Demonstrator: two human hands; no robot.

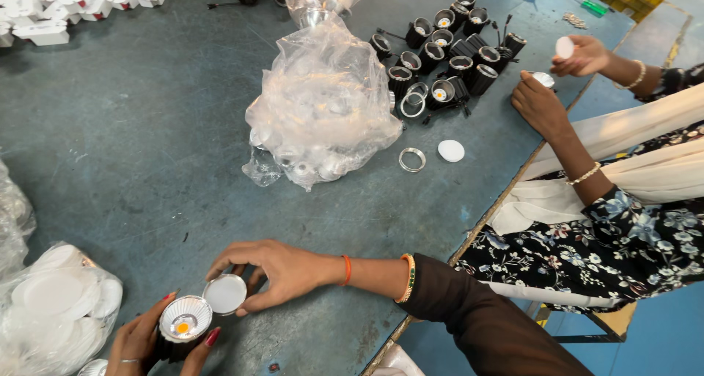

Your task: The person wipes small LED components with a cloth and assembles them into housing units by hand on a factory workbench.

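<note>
The left hand [158, 343] is curled tightly round a black lamp housing [183, 325], its ribbed silver reflector facing up near the bottom edge of the view. The right hand [275, 272], fingers bent, pinches a round white diffuser disc [224, 294] at its rim, touching the reflector's edge. The housing's body is mostly hidden by fingers. The contents of a crumpled clear plastic bag [323, 112] are hard to make out. Bare grey table [147, 163] lies open between hands and bag; the table's edge runs diagonally at right, where a co-worker's hand [540, 106] works.
</note>
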